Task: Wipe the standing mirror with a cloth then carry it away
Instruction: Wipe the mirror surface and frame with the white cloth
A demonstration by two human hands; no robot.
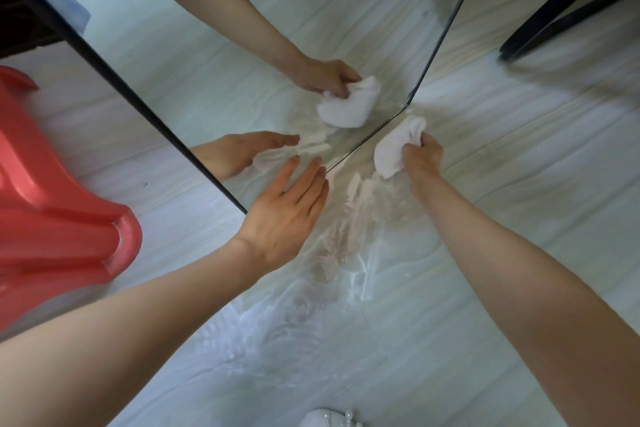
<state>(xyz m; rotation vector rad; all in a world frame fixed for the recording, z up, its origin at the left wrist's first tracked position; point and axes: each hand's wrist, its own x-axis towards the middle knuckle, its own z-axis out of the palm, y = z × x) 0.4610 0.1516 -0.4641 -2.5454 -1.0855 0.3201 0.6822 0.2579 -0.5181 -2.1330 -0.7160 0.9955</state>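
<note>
Centrally, the standing mirror (pixel 214 55) rests on the floor (pixel 519 184), leaning away. Left hand (pixel 284 215), fingers spread flat, steadies its lower edge; right hand (pixel 420 158), fingers clenched around the white cloth (pixel 394 146), likely wipes the bottom corner.

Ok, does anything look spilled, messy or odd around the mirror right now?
Yes. White smears and streaks run across the pale floor from the bottom edge of the mirror toward the camera, like spilled or smeared residue. The right hand grips a bunched white cloth beside them; the left hand lies flat nearby.
</note>
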